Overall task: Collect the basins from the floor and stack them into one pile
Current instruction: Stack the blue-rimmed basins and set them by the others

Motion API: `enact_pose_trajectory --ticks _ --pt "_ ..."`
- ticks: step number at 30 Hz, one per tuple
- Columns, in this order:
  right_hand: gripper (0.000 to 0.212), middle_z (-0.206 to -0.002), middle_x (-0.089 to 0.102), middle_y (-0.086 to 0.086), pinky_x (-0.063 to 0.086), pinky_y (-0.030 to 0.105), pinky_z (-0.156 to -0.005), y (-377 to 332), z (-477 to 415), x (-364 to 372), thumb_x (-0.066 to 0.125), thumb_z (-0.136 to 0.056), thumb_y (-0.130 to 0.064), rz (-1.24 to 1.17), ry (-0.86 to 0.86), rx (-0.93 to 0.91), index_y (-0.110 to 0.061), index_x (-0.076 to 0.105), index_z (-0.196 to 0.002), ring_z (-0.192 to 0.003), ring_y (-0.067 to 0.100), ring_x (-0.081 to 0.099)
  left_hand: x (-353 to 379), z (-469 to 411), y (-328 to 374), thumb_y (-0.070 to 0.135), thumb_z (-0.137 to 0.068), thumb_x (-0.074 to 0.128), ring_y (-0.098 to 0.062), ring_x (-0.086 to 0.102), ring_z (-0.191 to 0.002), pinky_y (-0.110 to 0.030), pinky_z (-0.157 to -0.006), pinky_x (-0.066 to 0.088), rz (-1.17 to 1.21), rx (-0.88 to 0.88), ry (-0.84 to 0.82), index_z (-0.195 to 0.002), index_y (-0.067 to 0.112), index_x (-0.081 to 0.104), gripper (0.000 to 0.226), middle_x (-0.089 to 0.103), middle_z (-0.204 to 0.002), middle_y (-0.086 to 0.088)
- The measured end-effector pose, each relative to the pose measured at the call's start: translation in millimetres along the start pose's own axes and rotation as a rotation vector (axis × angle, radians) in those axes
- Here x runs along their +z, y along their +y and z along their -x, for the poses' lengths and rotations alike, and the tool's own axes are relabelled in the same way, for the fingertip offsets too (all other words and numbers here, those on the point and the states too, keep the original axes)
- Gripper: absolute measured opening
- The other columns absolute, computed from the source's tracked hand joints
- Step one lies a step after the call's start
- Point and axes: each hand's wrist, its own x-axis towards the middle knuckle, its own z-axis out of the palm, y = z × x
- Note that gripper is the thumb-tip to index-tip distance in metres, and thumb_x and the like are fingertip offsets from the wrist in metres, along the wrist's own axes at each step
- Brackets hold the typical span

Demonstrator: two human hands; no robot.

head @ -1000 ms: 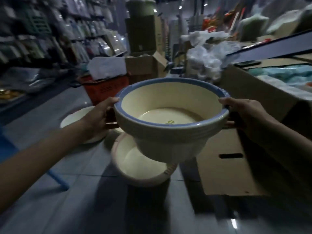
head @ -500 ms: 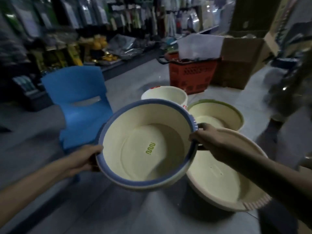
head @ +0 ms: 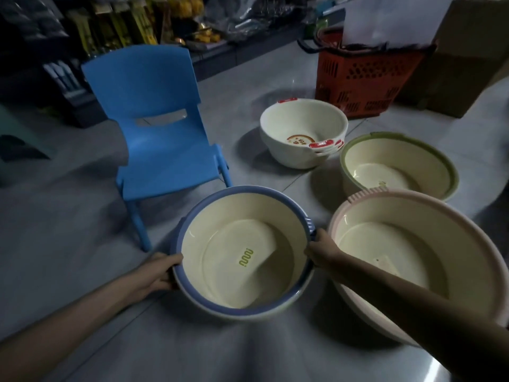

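Both hands, left hand and right hand, gripped the blue-rimmed basin by opposite rims, low over the floor beside the pink basin. Risk: a tilted drop could jam the nesting.

Dim shop, blue chair, grey floor

The held basin lies before the chair, left of the widest basin (the basket stands far behind).

Shop: stocked shelves, shopping basket.
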Motion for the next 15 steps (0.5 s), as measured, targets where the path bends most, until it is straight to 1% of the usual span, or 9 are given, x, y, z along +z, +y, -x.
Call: enact_pose_trajectory --ticks 2,4,5,7,8,10,12,14,15 --pt "0.028 -0.107 0.062 0.014 0.053 0.043 -0.078 4 -1 8 0.054 -0.086 -0.002 0.073 0.028 0.012 -0.005 0.050 -0.114 -0.098 0.030 0.061 4 -4 -9 0.023 -0.101 0.061 -0.035 0.072 -0.107 -0.043 -0.083 0.061 -0.008 -0.030 0.002 -0.121 0.006 0.070 0.028 0.078 -0.107 -0.015" --pt "0.031 -0.109 0.060 0.011 0.050 0.037 -0.078 1 2 13 0.054 -0.089 -0.003 0.089 0.029 0.033 -0.013 0.044 -0.117 -0.100 0.028 0.059 4 -7 -12 0.024 -0.101 0.061 -0.032 0.074 -0.097 -0.040 -0.076 0.061 -0.036 -0.036 0.012 -0.116 0.005 0.070 0.026 0.079 -0.099 -0.013" --pt "0.032 -0.109 0.060 0.011 0.049 0.035 -0.075 0 3 13 0.054 -0.090 -0.003 0.097 0.027 0.042 -0.014 0.043 -0.117 -0.099 0.027 0.058 4 -7 -11 0.024 -0.100 0.062 -0.027 0.075 -0.085 -0.037 -0.068 0.060 -0.056 -0.031 0.020 -0.109 0.005 0.070 0.023 0.079 -0.089 -0.011" --pt "0.034 -0.105 0.060 0.011 0.047 0.032 -0.062 -2 2 10 0.056 -0.088 -0.003 0.118 0.023 0.045 -0.010 0.046 -0.120 -0.094 0.028 0.060 2 0 -4 0.023 -0.098 0.064 -0.017 0.066 -0.056 -0.029 -0.054 0.053 -0.154 0.001 0.027 -0.086 0.007 0.063 0.020 0.068 -0.061 -0.003" --pt "0.037 -0.102 0.061 0.012 0.046 0.030 -0.056 -3 2 8 0.058 -0.085 -0.003 0.128 0.012 0.045 -0.008 0.049 -0.121 -0.091 0.029 0.062 -2 1 -1 0.023 -0.096 0.065 -0.015 0.063 -0.053 -0.028 -0.052 0.051 -0.247 0.041 0.055 -0.079 0.009 0.060 0.023 0.065 -0.058 -0.001" --pt "0.040 -0.096 0.063 0.014 0.046 0.029 -0.048 -4 2 3 0.060 -0.081 -0.002 0.148 -0.019 0.045 -0.007 0.054 -0.120 -0.083 0.029 0.064 -13 2 7 0.039 -0.089 0.070 -0.017 0.067 -0.066 -0.030 -0.060 0.051 -0.625 0.159 0.136 -0.076 0.013 0.064 0.029 0.070 -0.068 0.002" --pt "0.035 -0.092 0.063 0.015 0.048 0.027 -0.047 -7 9 -2 0.061 -0.081 0.000 0.178 -0.035 0.035 -0.006 0.057 -0.116 -0.075 0.026 0.063 -20 14 20 0.057 -0.086 0.065 -0.013 0.066 -0.072 -0.030 -0.066 0.050 -1.008 0.245 0.252 -0.076 0.019 0.064 0.039 0.071 -0.075 0.005" --pt "0.034 -0.093 0.064 0.014 0.053 0.030 -0.051 -8 14 -4 0.062 -0.082 0.000 0.207 -0.033 0.022 -0.007 0.056 -0.114 -0.077 0.026 0.065 -21 25 33 0.061 -0.088 0.059 -0.009 0.062 -0.071 -0.028 -0.063 0.048 -1.207 0.347 0.340 -0.080 0.022 0.065 0.041 0.069 -0.078 0.009" --pt "0.034 -0.095 0.064 0.012 0.057 0.032 -0.057 -8 17 -6 0.064 -0.082 0.000 0.221 -0.034 0.009 -0.009 0.056 -0.114 -0.081 0.026 0.066 -18 32 40 0.061 -0.089 0.058 -0.009 0.060 -0.072 -0.028 -0.061 0.044 -1.258 0.397 0.357 -0.083 0.025 0.064 0.037 0.068 -0.081 0.011"
